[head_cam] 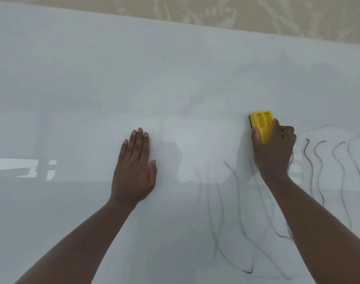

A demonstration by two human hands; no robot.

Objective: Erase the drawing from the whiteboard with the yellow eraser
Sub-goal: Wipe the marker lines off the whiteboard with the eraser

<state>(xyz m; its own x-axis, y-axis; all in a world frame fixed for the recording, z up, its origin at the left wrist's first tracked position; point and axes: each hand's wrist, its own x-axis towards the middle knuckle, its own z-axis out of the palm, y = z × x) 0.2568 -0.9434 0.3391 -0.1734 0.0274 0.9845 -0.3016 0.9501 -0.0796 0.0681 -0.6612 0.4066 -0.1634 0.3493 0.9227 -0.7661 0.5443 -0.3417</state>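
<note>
Up right, right hand point(274, 148) grips yellow eraser point(262, 125) on whiteboard point(93, 78); left hand point(134, 171) flat, apart

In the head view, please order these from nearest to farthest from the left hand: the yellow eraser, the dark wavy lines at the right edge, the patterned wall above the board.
From the left hand:
1. Yellow eraser, to its right, held in the right hand.
2. Dark wavy lines, farther right, past the right hand.
3. Patterned wall, above the whiteboard top edge.

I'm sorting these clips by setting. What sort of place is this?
Probably a home room, though little shows: a large whiteboard with wavy marker lines, and beige leaf-patterned wallpaper or fabric beyond its far edge.
</note>
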